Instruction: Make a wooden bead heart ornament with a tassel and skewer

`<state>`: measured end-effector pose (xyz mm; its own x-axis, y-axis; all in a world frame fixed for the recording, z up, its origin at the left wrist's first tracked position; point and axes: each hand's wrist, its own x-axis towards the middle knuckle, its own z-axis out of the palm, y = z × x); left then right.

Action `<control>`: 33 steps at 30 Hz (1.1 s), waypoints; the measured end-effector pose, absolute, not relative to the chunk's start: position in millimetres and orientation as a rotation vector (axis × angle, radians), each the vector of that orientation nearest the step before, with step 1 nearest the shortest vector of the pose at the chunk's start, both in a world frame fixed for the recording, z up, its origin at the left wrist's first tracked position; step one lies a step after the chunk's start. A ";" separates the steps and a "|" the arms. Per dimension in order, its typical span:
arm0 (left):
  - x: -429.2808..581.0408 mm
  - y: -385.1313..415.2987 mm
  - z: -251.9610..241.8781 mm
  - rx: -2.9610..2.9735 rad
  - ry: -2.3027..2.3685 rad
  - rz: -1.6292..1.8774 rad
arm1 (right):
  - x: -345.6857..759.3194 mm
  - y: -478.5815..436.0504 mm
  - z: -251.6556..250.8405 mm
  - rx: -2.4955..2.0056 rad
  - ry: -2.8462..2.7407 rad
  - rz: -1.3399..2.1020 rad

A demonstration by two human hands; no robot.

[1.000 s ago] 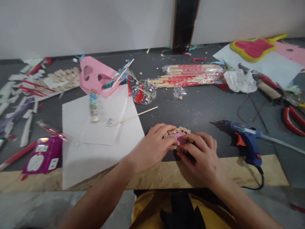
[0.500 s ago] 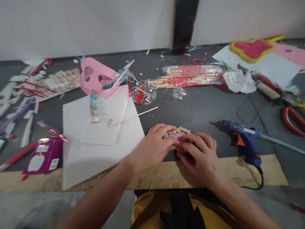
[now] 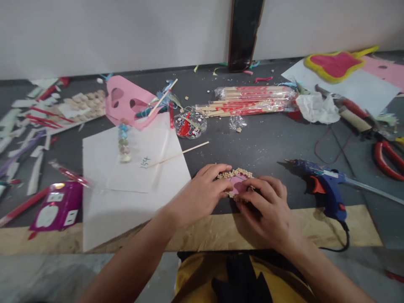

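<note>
A small pink shape edged with cream beads (image 3: 236, 180) lies on the dark table (image 3: 265, 145) near its front edge. My left hand (image 3: 198, 195) rests on its left side, fingers curled over the beaded rim. My right hand (image 3: 268, 206) presses on its lower right side with bent fingers pinching at the beads. Both hands hide most of the piece.
A blue glue gun (image 3: 325, 185) lies just right of my hands, cord trailing off the front. White paper sheets (image 3: 126, 185) and a loose wooden stick (image 3: 178, 154) lie to the left. Bagged sticks (image 3: 249, 101), a googly-eye tray (image 3: 190, 123), a pink mask (image 3: 126, 101) and red pliers (image 3: 386, 158) lie around.
Almost nothing has moved. My right fingers have shifted slightly on the beaded edge, and the view has drifted a little.
</note>
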<state>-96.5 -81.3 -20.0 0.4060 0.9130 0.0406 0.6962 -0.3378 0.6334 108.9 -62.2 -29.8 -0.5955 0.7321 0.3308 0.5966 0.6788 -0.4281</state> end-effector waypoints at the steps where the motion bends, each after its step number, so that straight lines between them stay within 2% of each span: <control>1: -96.4 -81.1 -20.3 2.138 1.367 0.533 | 108.9 -62.2 -30.7 -1.023 -2.402 0.374; 16: -96.3 -81.0 -22.1 2.166 1.369 0.543 | 110.0 -62.8 -32.8 -1.040 -2.442 0.340; 33: -94.2 -81.9 -21.7 2.235 1.383 0.502 | 120.6 -59.6 -19.9 -0.796 -2.623 0.195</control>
<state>-94.2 -81.9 -21.7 0.4274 0.9018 0.0647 0.7330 -0.3875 0.5591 120.6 -59.6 -19.9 -0.7622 0.5592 0.3261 0.5047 0.8288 -0.2416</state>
